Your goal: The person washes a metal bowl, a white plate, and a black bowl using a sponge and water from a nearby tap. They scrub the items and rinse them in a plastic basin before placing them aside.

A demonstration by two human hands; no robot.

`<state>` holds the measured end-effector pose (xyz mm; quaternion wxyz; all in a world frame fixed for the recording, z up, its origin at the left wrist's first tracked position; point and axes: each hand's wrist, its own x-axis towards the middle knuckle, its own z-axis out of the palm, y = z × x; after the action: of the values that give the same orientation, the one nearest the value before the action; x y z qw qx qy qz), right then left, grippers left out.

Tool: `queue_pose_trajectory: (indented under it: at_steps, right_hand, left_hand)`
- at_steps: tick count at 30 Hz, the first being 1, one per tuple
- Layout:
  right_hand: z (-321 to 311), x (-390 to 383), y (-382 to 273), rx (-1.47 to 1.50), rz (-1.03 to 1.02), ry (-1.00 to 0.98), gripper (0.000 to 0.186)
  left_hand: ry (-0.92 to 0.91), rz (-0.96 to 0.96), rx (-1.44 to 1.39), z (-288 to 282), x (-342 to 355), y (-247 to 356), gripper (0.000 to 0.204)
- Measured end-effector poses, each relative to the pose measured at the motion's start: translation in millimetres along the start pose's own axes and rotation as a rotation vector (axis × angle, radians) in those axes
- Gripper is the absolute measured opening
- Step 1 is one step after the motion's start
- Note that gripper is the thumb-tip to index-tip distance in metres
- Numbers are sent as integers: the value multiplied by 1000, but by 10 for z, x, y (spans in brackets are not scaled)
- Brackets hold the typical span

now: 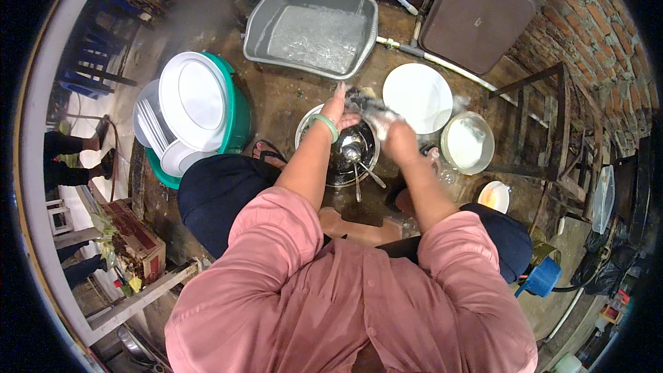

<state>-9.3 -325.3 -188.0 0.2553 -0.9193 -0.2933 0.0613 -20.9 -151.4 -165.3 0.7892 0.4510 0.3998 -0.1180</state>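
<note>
In front of me both my hands meet over a round pot or basin (302, 139) of dark, wet look. My left hand (334, 109), with a pale green bangle at the wrist, curls against a dark grey, soapy thing (362, 101) blurred by motion; its kind cannot be made out. My right hand (399, 141) is closed at the other end of it, in whitish lather, and motion hides what its fingers grip. A metal ladle (352, 152) and spoons (373, 176) lie in the pot below, their handles toward me.
A grey tub (254, 40) of water stands ahead. To the left, a green basin (239, 107) holds white plates (193, 100). Rightward are a white round lid or plate (416, 98), a bucket of whitish liquid (465, 143), a small bowl (494, 197), a brown tray (478, 14) and a metal frame (563, 121).
</note>
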Motion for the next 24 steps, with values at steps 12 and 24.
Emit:
queue_pose_trajectory:
  at_steps: [12,24]
  right_hand:
    - [-197,195,299,135,597,272,31]
    - [113,359,206,239,360,170,46]
  left_hand:
    - [-52,487,222,-51,142,-106,42]
    - [-61,608,607,59,163,-228,37]
